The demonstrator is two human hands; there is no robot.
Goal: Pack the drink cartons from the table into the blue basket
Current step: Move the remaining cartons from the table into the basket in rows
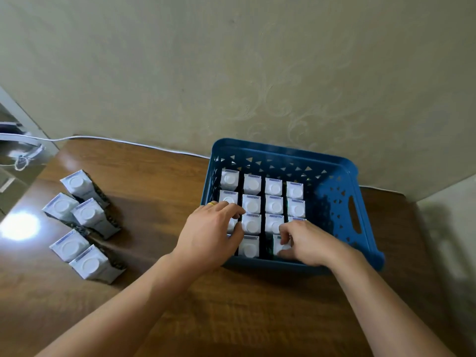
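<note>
blue basket right strip open beside packed cartons, five table cartons crowding left

Basket cartons partly under both hands; carton print illegible.

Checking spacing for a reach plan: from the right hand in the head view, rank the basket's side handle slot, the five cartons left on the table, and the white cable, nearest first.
From the right hand:
1. Handle slot, just right, in the blue basket wall.
2. Table cartons, far left.
3. White cable, back left along the wall.
</note>
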